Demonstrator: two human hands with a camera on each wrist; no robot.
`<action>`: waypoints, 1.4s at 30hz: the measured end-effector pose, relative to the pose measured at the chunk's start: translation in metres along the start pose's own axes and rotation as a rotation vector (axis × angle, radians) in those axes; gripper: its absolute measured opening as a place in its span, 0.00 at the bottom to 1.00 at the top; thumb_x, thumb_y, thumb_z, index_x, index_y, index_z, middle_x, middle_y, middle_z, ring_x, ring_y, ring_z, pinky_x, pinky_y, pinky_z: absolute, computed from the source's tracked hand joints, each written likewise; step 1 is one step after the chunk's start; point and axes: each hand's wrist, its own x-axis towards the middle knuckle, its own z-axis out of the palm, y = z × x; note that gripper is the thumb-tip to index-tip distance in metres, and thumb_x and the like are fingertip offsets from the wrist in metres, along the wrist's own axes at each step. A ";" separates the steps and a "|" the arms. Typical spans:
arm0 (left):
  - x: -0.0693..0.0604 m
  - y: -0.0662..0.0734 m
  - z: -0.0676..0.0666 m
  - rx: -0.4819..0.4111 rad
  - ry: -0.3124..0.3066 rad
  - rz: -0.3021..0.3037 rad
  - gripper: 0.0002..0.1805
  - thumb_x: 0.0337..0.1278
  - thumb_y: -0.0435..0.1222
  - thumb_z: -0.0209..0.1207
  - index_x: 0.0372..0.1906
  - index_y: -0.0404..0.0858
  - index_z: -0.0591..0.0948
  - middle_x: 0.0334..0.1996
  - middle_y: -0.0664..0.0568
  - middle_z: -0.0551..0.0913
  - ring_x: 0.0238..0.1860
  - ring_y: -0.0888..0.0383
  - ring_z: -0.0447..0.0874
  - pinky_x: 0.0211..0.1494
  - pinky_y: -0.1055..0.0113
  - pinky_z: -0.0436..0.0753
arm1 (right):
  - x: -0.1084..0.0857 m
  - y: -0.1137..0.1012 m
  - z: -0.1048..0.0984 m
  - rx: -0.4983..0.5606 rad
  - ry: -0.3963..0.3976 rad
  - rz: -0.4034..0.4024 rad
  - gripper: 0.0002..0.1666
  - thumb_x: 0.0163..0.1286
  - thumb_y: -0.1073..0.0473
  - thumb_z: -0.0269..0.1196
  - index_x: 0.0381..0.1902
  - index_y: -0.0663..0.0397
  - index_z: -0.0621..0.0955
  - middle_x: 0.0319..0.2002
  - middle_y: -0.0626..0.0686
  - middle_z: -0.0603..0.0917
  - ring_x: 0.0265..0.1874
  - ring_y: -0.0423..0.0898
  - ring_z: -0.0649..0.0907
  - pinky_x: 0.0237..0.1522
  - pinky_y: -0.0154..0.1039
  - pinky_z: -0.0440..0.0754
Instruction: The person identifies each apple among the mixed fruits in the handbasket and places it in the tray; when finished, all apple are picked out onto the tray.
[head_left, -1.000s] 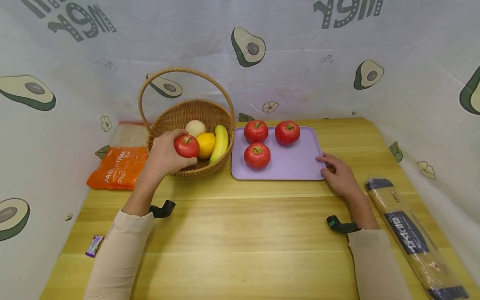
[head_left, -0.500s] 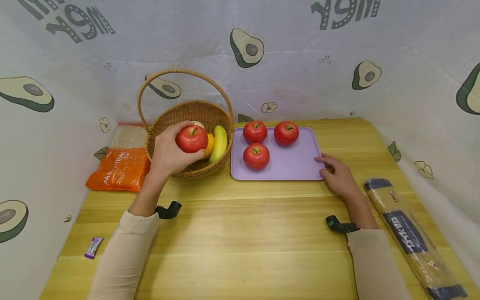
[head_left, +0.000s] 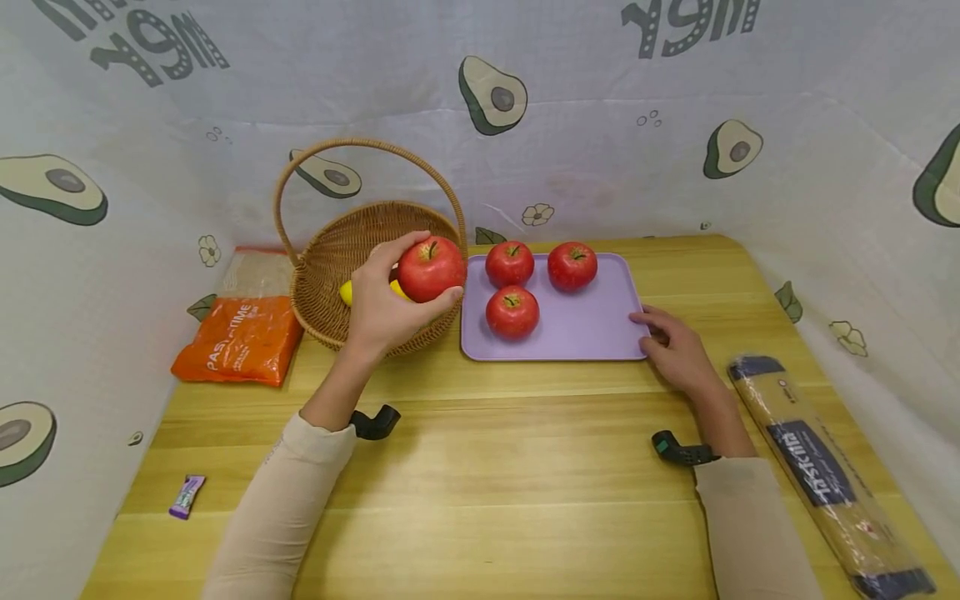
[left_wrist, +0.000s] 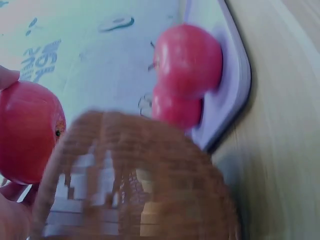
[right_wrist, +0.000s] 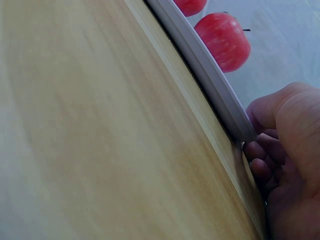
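My left hand (head_left: 386, 304) grips a red apple (head_left: 433, 270) between thumb and fingers, raised over the right side of the wicker basket (head_left: 375, 221). In the left wrist view that apple (left_wrist: 27, 132) shows at the left edge, clear of the basket rim (left_wrist: 165, 165). Bits of yellow fruit (head_left: 346, 292) peek out around my hand; the other basket fruit is hidden. Three red apples (head_left: 513, 312) sit on a purple tray (head_left: 588, 329) right of the basket. At the tray's right end, my right hand (head_left: 678, 354) pinches the rim (right_wrist: 242, 127) with thumb and curled fingers.
An orange pasta bag (head_left: 240, 337) lies left of the basket. A long spaghetti pack (head_left: 817, 467) lies along the table's right side. One small purple wrapped snack (head_left: 187, 497) is at the front left. Printed cloth (head_left: 592, 150) hangs behind the table.
My left hand has lifted the apple up from among the basket's fruit and carried it right, toward the tray. My right hand stays at the tray's edge.
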 end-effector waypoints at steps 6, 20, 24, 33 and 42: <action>-0.001 0.013 0.029 -0.090 -0.028 0.021 0.42 0.41 0.52 0.80 0.65 0.46 0.80 0.58 0.56 0.85 0.53 0.63 0.83 0.54 0.62 0.87 | 0.000 0.000 -0.001 -0.001 -0.001 0.000 0.26 0.78 0.63 0.52 0.72 0.60 0.73 0.79 0.64 0.62 0.69 0.67 0.71 0.67 0.67 0.71; -0.010 0.046 0.099 -0.095 -0.111 0.013 0.41 0.44 0.55 0.77 0.66 0.50 0.78 0.59 0.56 0.83 0.56 0.60 0.81 0.58 0.64 0.84 | -0.001 -0.002 -0.003 0.003 -0.012 0.007 0.27 0.79 0.62 0.52 0.72 0.60 0.73 0.79 0.65 0.61 0.73 0.71 0.67 0.69 0.70 0.67; -0.013 0.053 0.116 -0.064 -0.133 0.005 0.43 0.44 0.58 0.76 0.68 0.51 0.77 0.60 0.57 0.83 0.56 0.59 0.80 0.56 0.64 0.85 | -0.001 -0.001 -0.003 0.008 -0.003 0.000 0.27 0.78 0.63 0.52 0.72 0.61 0.73 0.79 0.65 0.62 0.72 0.71 0.68 0.69 0.70 0.68; -0.020 0.051 0.158 -0.025 -0.263 -0.006 0.47 0.50 0.52 0.76 0.74 0.46 0.68 0.68 0.53 0.77 0.68 0.55 0.74 0.73 0.50 0.73 | 0.001 -0.001 -0.002 0.002 0.001 -0.005 0.27 0.78 0.62 0.52 0.72 0.61 0.73 0.79 0.65 0.62 0.73 0.71 0.67 0.69 0.71 0.67; -0.023 0.043 0.190 -0.020 -0.340 -0.089 0.48 0.53 0.49 0.76 0.75 0.39 0.66 0.70 0.49 0.74 0.68 0.53 0.75 0.72 0.56 0.76 | 0.002 0.000 -0.001 0.002 -0.003 -0.009 0.26 0.78 0.62 0.52 0.72 0.60 0.74 0.79 0.65 0.62 0.73 0.71 0.67 0.69 0.71 0.67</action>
